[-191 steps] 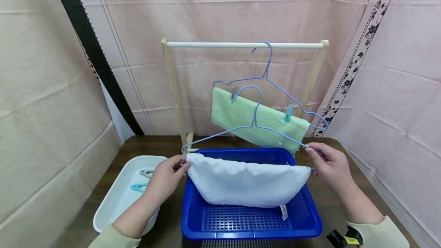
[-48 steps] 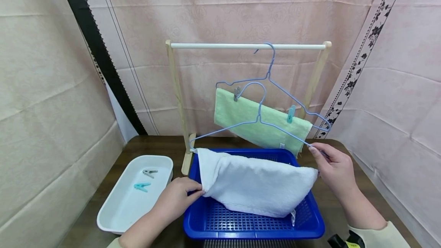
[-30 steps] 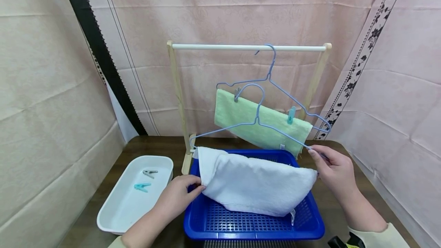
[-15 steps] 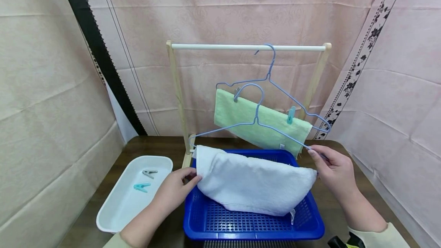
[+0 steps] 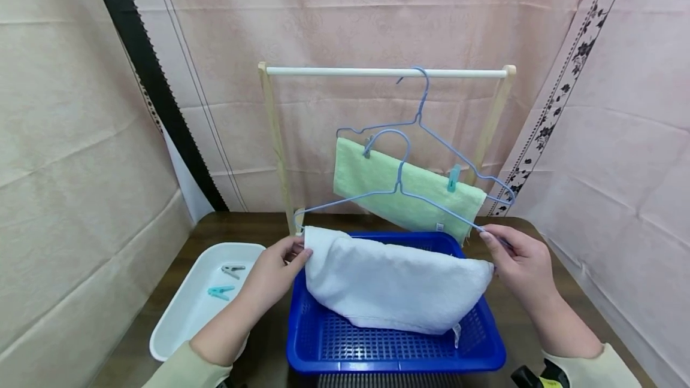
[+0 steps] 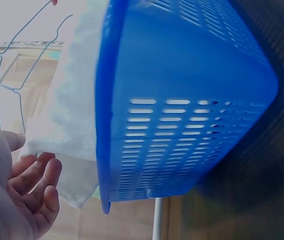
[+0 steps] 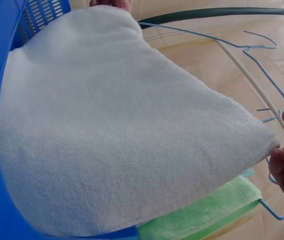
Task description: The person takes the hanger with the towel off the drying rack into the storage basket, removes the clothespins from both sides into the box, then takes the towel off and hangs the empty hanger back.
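Observation:
A blue wire hanger (image 5: 400, 187) is held up in front of the rack, a folded white towel (image 5: 399, 286) draped over its lower bar. My right hand (image 5: 520, 262) grips the hanger's right end, close to the towel's right corner. At the towel's upper left edge, my left hand (image 5: 277, 268) pinches the cloth between thumb and fingers, just below the hanger's left corner. The left wrist view shows the thumb and curled fingers (image 6: 31, 175) at that towel edge. Beneath the towel stands a blue perforated basket (image 5: 396, 366), its inside partly covered by the cloth.
Behind, a rack (image 5: 345, 72) carries a second blue hanger (image 5: 420, 97) with a green towel (image 5: 399, 190), held by a grey clip and a teal clip (image 5: 453, 178). Left of the basket, a white tray (image 5: 180, 316) holds a grey clothespin (image 5: 233, 270) and a teal clothespin (image 5: 220, 292).
My left hand has slid from lower on the towel's left edge up towards the hanger's corner, where it was at first. The towel's left side drapes lower than in the oldest frame. The right hand keeps its hold.

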Available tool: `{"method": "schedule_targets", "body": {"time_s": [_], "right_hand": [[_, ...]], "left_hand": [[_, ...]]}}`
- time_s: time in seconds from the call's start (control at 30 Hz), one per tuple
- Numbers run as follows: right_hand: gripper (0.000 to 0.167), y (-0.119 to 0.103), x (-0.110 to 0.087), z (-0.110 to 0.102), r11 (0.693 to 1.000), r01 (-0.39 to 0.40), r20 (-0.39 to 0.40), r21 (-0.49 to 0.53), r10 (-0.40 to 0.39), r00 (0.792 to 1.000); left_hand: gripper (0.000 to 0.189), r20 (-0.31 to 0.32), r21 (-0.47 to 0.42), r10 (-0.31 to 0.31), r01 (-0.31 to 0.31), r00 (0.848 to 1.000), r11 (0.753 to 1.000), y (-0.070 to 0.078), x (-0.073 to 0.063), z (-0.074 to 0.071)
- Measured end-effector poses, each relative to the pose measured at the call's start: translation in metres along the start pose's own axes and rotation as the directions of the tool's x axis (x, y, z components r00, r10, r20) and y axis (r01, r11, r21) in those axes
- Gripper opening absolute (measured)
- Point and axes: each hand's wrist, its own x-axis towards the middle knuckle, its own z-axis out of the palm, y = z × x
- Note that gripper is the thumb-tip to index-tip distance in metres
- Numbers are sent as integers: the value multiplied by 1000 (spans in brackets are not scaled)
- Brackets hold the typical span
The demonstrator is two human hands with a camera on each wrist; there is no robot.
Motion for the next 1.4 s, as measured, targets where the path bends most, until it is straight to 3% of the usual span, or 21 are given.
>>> {"method": "schedule_targets", "body": {"time_s": [0.23,0.57,1.0,1.23,1.4], "right_hand": [[28,2,1,-1,1000,-6,3,28,6,1000],[24,2,2,-2,999,0,7,46,-1,1000],[22,1,0,-3,999,-12,-11,33,13,1000],[13,6,-2,0,1000,-3,-19,10,4,1000],[17,6,-2,1,1000,-7,-24,-13,7,1000]], "left_hand": [[35,14,-86,-70,71,997,994,6,7,-4],[31,15,-140,-97,98,995,985,7,10,-1],[15,4,-109,-106,106,994,988,8,8,3],[12,5,-45,-127,127,992,991,9,4,5],[9,12,-13,-124,124,992,992,8,1,7]]}}
